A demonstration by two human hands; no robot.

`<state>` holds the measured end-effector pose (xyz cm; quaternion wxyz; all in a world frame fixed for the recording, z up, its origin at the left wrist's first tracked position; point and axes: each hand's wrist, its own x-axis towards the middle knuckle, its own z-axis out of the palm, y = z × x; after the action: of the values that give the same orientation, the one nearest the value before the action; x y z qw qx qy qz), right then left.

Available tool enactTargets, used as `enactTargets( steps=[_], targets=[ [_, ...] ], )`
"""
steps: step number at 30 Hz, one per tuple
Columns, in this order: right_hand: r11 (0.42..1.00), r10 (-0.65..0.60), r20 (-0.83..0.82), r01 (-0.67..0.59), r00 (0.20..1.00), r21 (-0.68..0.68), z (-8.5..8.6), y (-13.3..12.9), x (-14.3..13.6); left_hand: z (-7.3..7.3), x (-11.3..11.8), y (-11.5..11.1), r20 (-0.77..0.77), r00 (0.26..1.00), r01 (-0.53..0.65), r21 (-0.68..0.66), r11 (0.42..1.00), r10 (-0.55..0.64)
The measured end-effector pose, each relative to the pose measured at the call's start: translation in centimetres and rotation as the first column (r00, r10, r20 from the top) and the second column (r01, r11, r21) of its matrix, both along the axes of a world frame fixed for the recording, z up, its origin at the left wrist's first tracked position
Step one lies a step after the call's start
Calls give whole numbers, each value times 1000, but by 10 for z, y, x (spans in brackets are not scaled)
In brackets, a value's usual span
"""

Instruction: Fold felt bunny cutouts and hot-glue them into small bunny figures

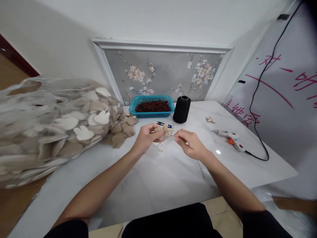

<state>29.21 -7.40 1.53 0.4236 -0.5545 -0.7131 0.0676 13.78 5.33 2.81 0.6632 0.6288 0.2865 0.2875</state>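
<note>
Head view.

Left hand [146, 137]: raised over the middle of the tabletop [158, 185], fingers curled around a small tan felt cut-out [162, 130], gripping it at its left side.

Right hand [190, 143]: just right of the left hand, thumb and forefinger pinched together near the cut-out's right edge; what they pinch is too small to tell.

Tan felt cut-out: held between the two hands, above the centre of the tabletop, slightly toward the far edge.

Small pale printed pieces [159, 148]: a few, lying on the tabletop directly under the hands.

Small snips with blue handle [160, 124]: on the tabletop just beyond the hands, partly hidden by them.

Blue plastic basket [151, 106]: at the far edge, middle, filled with dark reddish-brown bits.

Black thread cone [182, 109]: upright, just right of the basket, near the far edge.

Clear plastic bag [49, 129]: large, along the left edge, stuffed with tan and cream felt shapes, blurred at its near end.

Loose felt shapes [123, 130]: spilled from the bag's mouth, left of the hands.

Glue gun [231, 138]: white with orange trigger, lying toward the right edge, its black cable [260, 99] running up the wall on the right.

Two small pale pieces [210, 119]: between the thread cone and the glue gun.
</note>
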Motion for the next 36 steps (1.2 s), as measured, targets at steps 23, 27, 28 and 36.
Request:
enactTargets(
  steps=[23, 27, 28, 36],
  targets=[
    [990, 70, -11, -71, 997, -120, 25, -19, -8, 3, -17, -54, -182, 919, 363, 48, 931, -349],
    [987, 148, 27, -146, 989, -64, 34, -33, -15, 5, -20, -48, -126, 936, 332, 0, 943, -329],
    [985, 167, 43, -165, 985, -57, 34, -37, -17, 5, -20, -45, -106, 943, 314, -30, 949, -316],
    [959, 280, 63, -276, 958, -63, 22, -32, -27, -8, -15, -35, -70, 959, 262, -148, 953, -275]
  ],
)
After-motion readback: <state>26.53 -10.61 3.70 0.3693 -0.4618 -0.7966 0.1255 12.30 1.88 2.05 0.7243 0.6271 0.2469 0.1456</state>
